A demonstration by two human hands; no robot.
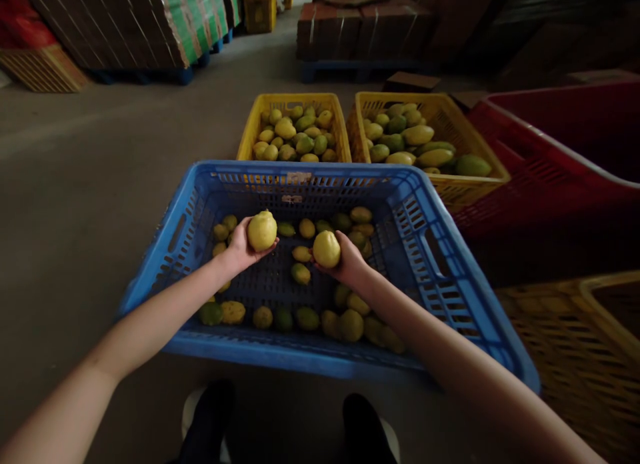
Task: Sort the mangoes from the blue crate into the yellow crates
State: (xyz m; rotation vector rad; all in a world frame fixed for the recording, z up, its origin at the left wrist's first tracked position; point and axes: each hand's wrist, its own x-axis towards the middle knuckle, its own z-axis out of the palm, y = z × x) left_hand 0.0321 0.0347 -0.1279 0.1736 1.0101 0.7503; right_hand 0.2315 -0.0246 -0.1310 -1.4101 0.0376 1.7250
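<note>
Over a large blue plastic crate (310, 365), each of my hands holds one round yellow lemon-like fruit. My left hand (241, 245) cups the larger fruit (262, 231) from below, its knobbed end pointing up. My right hand (350, 261) is closed around the other fruit (327, 249), with the fingers mostly hidden behind it. On the crate floor below lie several more yellow and green fruits, such as a yellow-green one (301, 274) between my hands and a row along the near wall, including a yellow one (233, 312).
Beyond the blue crate stand two yellow crates, one with rounder fruits (242, 141) and one with longer fruits (493, 171). A red bin (540, 164) and another yellow crate (550, 337) are at the right. Stacked cartons (365, 31) sit on a blue pallet behind.
</note>
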